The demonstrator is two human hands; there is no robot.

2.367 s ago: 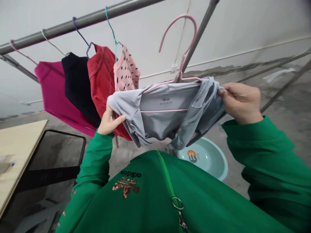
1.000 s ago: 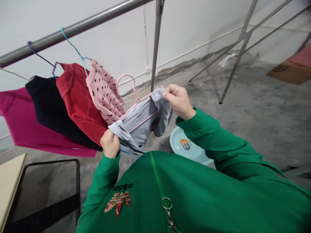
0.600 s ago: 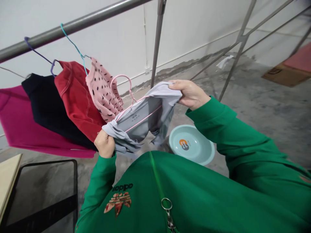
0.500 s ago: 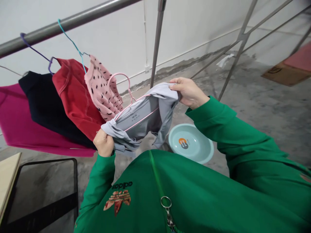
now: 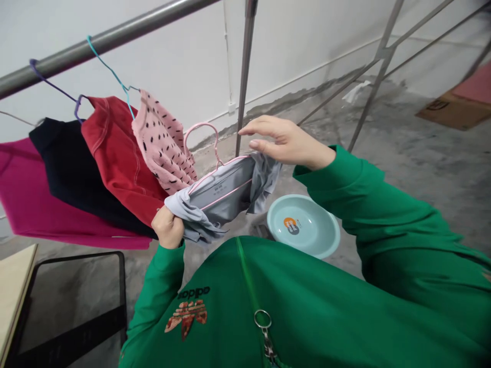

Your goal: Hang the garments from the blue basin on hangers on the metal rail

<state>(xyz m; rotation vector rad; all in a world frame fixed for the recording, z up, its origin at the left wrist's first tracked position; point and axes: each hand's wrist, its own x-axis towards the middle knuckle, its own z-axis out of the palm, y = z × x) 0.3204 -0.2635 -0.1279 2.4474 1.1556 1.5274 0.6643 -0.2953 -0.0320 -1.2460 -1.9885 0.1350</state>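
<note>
A single view is taken from head height, above and behind the hands (image 5: 168,227), and is aimed forward and steeply down. The jacket front (image 5: 222,296) is seen closest, below the hands; beyond them, the rail (image 5: 118,38), wall (image 5: 307,41) and floor (image 5: 429,174) are taken in farther off.

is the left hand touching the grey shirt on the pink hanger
Touching. The head view shows the left hand gripping one bunched end of the grey shirt.
</note>
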